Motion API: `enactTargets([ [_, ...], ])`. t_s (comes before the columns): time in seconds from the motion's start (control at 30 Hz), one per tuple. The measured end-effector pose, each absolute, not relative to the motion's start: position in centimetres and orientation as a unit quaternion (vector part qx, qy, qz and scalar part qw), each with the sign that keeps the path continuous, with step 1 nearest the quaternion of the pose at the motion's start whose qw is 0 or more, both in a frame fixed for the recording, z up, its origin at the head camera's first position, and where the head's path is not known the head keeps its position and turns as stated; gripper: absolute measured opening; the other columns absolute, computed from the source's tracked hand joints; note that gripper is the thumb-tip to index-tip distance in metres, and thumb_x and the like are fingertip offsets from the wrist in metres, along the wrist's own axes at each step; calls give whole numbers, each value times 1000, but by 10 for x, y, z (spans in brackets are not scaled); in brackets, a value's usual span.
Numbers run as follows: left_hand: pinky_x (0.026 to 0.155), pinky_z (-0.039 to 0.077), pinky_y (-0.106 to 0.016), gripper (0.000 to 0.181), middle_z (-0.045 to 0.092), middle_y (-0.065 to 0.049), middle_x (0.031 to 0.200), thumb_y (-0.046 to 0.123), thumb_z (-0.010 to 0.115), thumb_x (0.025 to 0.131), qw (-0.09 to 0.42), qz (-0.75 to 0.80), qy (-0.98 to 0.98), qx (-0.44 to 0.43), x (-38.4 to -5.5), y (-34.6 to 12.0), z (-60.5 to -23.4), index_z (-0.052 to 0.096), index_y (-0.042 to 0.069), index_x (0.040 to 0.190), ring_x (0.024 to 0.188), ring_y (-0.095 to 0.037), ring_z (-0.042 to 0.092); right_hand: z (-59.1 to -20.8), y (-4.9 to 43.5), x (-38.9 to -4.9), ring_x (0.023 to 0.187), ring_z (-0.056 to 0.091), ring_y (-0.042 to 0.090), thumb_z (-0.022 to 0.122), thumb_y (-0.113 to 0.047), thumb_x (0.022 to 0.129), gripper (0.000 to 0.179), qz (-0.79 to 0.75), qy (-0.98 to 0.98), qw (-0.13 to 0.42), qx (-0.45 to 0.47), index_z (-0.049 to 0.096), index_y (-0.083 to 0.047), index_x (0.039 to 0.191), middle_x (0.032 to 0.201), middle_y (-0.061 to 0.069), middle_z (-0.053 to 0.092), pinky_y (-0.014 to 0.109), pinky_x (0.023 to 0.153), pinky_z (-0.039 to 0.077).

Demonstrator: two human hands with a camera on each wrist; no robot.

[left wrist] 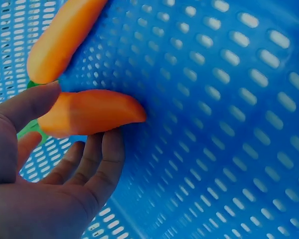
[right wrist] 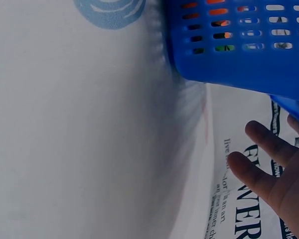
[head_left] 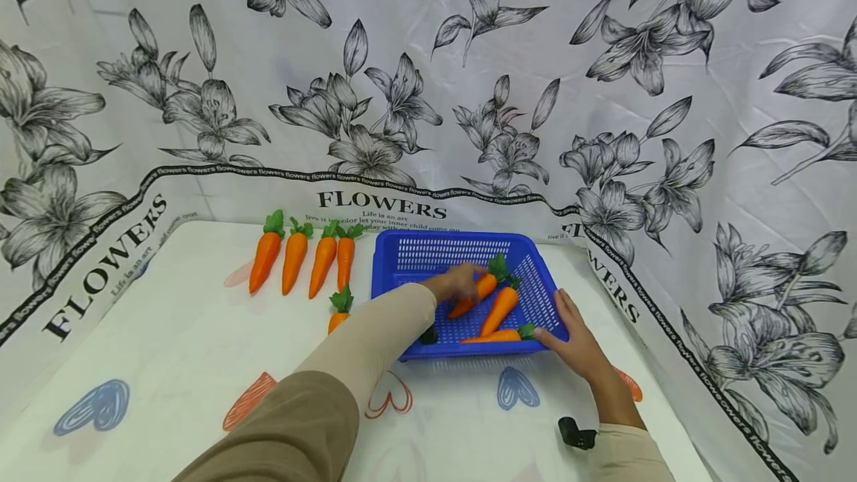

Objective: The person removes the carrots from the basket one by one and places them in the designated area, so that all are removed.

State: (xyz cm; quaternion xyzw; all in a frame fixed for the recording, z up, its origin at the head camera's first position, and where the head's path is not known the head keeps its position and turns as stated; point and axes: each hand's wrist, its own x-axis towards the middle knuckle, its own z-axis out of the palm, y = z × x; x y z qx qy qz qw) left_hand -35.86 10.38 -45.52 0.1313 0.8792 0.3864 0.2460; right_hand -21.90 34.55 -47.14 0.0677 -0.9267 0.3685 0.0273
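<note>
Left hand: right of centre in the head view, it rests inside the blue basket, thumb on one side of an orange carrot and fingertips against the other, pinching it; how firmly, the pictures cannot tell
Pinched carrot: in the basket, green leaves toward the upper right of the head view, tip toward the lower left
Right hand: fingers spread and carrying nothing, at the basket's right side, thumb at the near corner
Careful handling: best judged, the hold belongs across the thick body, clear of the leaves, with a gentle, low release and the right hand steadying the rim against a slide
Basket neighbours: a second carrot lies just beside the pinched one, a third along the near wall; a light touch should avoid rolling either
Table: four carrots line up left of the basket, leaves toward the top; a lone carrot peeks from behind the left sleeve
Backdrop: flower-printed cloth fills the upper frame
</note>
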Motion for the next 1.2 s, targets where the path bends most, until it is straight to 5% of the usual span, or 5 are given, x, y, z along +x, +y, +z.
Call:
enactTargets([
  [0.5, 69, 56, -51, 71, 55, -14, 113, -11, 65, 82, 323, 489, 803, 104, -352, 88, -450, 48, 20, 144, 90, -31, 59, -468, 342, -217, 140, 9, 47, 63, -40, 90, 89, 365, -928, 26, 74, 12, -7, 155, 159, 17, 3, 70, 104, 12],
  [1.2, 66, 56, -49, 78, 58, -20, 102, -13, 69, 78, 346, 581, 725, 129, -352, 81, -428, 47, 22, 144, 85, -31, 61, -473, 348, -218, 140, 8, 46, 63, -42, 90, 90, 359, -930, 19, 72, 10, -9, 155, 159, 15, 1, 70, 103, 12],
])
